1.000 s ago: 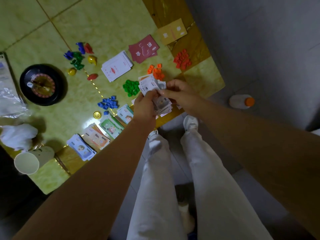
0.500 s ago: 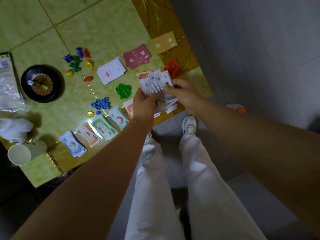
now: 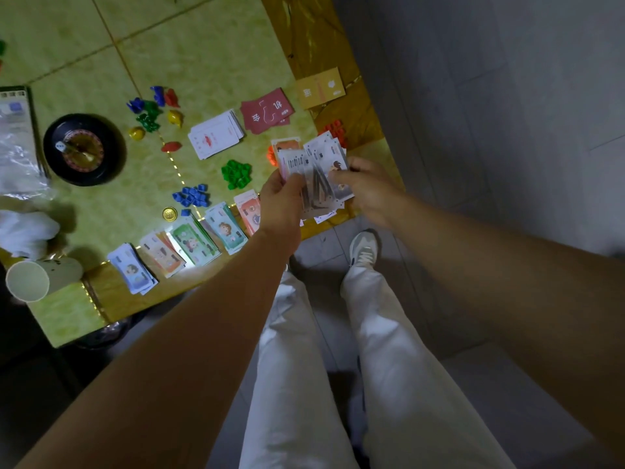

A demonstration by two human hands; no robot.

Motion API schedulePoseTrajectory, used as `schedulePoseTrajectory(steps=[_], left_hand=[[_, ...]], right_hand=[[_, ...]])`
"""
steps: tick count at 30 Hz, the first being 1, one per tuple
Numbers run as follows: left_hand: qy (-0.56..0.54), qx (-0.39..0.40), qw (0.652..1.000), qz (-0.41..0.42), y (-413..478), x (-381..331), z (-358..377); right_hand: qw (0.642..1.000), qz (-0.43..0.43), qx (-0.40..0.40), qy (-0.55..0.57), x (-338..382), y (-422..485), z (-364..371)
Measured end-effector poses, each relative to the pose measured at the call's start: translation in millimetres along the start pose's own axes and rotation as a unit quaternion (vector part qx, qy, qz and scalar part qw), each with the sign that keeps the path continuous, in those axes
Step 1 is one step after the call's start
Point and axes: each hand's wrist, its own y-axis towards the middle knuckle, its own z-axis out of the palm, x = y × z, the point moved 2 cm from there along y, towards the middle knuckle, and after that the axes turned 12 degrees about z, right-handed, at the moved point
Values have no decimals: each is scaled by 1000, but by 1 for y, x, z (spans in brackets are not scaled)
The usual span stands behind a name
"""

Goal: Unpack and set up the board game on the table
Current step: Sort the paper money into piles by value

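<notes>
The left hand (image 3: 280, 198) is pinching a fan of paper notes (image 3: 316, 167) at centre frame, thumb across the front and fingers behind; the notes are hovering over the table (image 3: 209, 45) at its right-hand near corner, not resting on it. The right hand (image 3: 368, 189) is curling onto the fan's right edge, thumb on the faces; it seems to be pinching a note loose, though blur is hiding whether it is one or several. The spread is probably serving to show each face, so the notes can be sorted by kind.

That reading is fitting the layout; sorted note stacks (image 3: 194, 242) are lying side by side along the table's near edge, lower centre, likely one per denomination. Loose pieces are sitting apart by colour: green pieces (image 3: 236, 173) and blue pieces (image 3: 192, 196) left of the hands, red pieces (image 3: 336, 130) just above the fan. A white deck (image 3: 216, 133), red cards (image 3: 267, 111) and yellow cards (image 3: 319, 88) are lying well apart above.

As for containers, a roulette wheel (image 3: 84, 148) at left is holding a small white thing in its bowl; a paper cup (image 3: 28, 280) is lying on its side at lower left, nothing showing inside.
</notes>
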Motion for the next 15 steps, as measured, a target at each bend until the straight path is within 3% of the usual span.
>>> schedulePoseTrajectory(steps=[9,15], left_hand=[[-14,-3,1000,-3,-1,3,5],[33,-6,999,10,1,5,8]], right_hand=[[999,30,22,-6,0,1,-2],[999,37,35,-10,-1,1,-6]])
